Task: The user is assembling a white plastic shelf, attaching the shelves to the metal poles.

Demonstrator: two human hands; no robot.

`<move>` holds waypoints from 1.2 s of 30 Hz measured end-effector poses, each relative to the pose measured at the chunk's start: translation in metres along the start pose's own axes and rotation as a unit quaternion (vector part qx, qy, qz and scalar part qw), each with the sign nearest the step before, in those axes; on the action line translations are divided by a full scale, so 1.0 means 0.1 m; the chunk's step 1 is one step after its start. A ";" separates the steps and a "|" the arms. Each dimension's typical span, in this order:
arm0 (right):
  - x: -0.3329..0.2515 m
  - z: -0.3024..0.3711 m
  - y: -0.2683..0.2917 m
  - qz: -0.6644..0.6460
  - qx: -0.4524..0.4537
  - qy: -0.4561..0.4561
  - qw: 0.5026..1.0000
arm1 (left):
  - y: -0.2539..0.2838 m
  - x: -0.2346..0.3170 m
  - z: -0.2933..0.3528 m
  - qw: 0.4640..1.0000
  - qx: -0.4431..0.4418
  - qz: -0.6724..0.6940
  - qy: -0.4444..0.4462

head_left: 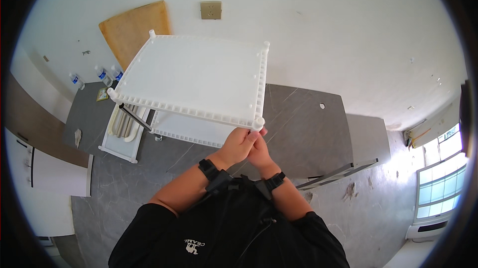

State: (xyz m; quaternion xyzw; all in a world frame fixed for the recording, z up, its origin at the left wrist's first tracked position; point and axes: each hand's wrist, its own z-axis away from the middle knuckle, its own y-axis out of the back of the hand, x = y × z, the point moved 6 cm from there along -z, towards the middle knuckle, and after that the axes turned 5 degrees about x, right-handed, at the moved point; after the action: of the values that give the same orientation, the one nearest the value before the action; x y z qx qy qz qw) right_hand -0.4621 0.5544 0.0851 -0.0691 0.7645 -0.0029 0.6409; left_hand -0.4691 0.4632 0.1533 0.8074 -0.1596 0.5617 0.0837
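Note:
A white plastic two-tier shelf rack [199,76] stands on the grey table, its upper panel tilted toward me. Both my hands meet just below its near right corner socket [258,122]. My left hand [234,147] is closed there, fingers curled against the right one. My right hand [260,152] is also closed, with its fingertips touching the underside of the corner. My hands hide whatever part of the leg lies inside them. At the near left corner a dark-and-silver metal tube [137,118] joins the upper panel to the lower shelf panel [186,127].
Left of the rack lies another white panel [117,146] with several metal tubes [124,122] on it. Water bottles [103,75] and a small card [102,94] are at the far left. A wooden board [137,31] leans on the wall. The grey table [308,128] extends right.

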 end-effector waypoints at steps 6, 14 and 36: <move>0.09 -0.06 0.03 0.001 -0.041 0.066 0.997 | -0.04 -0.09 -0.02 0.992 0.068 -0.083 -0.061; -0.07 -0.03 0.04 0.062 -0.045 0.135 0.988 | -0.10 -0.16 -0.08 0.989 0.118 -0.081 -0.042; 0.06 -0.06 0.11 0.061 -0.124 0.035 0.990 | -0.17 0.05 -0.04 0.983 0.157 0.085 -0.032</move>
State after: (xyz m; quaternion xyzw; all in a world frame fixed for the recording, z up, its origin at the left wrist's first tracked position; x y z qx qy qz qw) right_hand -0.4698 0.5643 0.0787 -0.1014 0.7837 0.1283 0.5992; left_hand -0.4648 0.4798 0.1598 0.8119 -0.1402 0.5583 -0.0973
